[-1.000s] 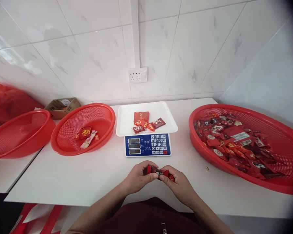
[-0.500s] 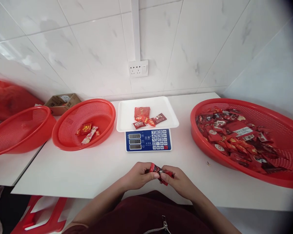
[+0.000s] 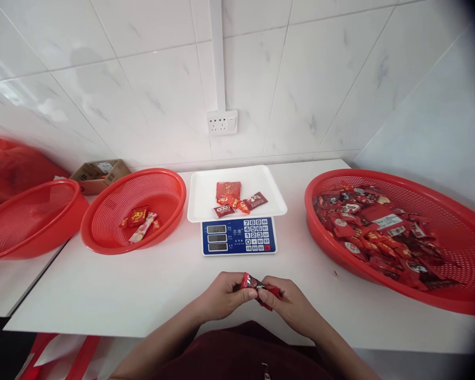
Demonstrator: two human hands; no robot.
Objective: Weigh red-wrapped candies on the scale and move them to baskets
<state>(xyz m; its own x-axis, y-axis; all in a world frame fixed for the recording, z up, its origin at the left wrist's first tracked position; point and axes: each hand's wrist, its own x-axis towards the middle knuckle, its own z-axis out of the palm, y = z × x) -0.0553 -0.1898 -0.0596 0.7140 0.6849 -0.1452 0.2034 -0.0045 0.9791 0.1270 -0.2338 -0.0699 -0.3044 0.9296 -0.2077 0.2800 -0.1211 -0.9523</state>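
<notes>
Both hands meet over the front of the table, pinching small red and dark candy packets (image 3: 250, 282) between thumbs and fingers. My left hand (image 3: 226, 295) grips the packets from the left; my right hand (image 3: 291, 302) grips them from the right. How many packets there are I cannot tell, since the fingers hide part of them. Just beyond the hands stands a blue digital scale (image 3: 239, 250) with a white tray (image 3: 201, 195). Several wrapped candies (image 3: 243, 206) and a red packet (image 3: 228, 189) lie on the tray.
A large red basket (image 3: 332, 258) full of wrapped candies stands at the right. Left of the scale, another red basket (image 3: 103, 211) holds a few packets. Farther left are a third red basket (image 3: 31, 221), a cardboard box (image 3: 98, 177) and a red bag (image 3: 19, 163). A tiny scrap (image 3: 336, 274) lies near the right basket.
The view has tilted slightly upward, so the scene sits lower in the picture. Both hands keep hold of the candy packets, with only a slight shift of the fingers.
</notes>
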